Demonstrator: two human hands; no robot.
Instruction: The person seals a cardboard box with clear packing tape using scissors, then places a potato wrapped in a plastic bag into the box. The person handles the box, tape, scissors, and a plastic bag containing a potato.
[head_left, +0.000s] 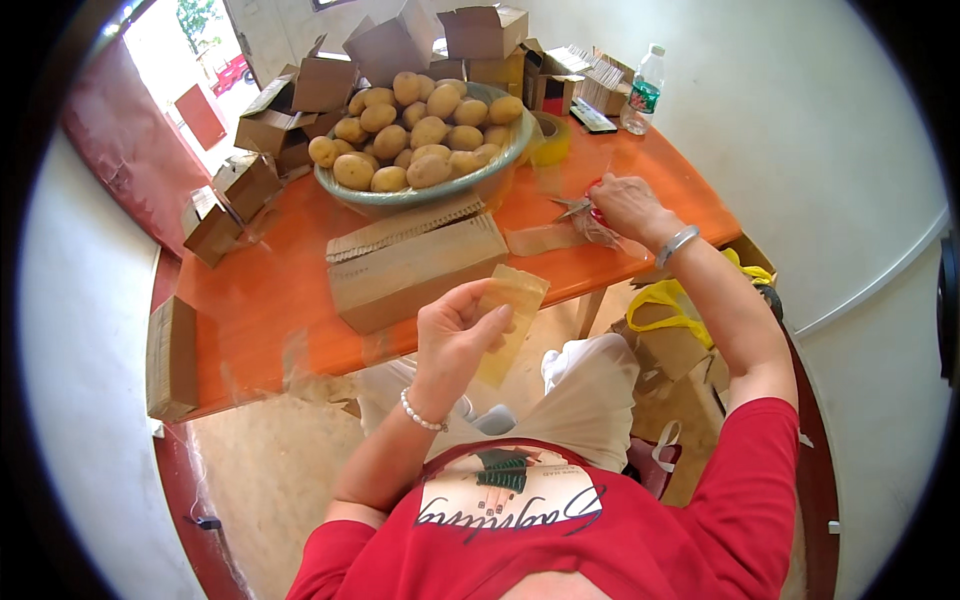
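I see left hand [455, 335] pinching tape strip [508, 322] | right hand [625, 205] at 1 o'clock, closed on scissors [578, 206] | box [415, 265] shut, tape unapplied | potatoes [420, 135] unpacked.

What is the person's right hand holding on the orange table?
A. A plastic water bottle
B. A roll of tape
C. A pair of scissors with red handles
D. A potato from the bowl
C: the right hand grips scissors with red handles, blades pointing left over the orange table, while the water bottle, the potatoes in the bowl and the roll of tape lie untouched farther back.
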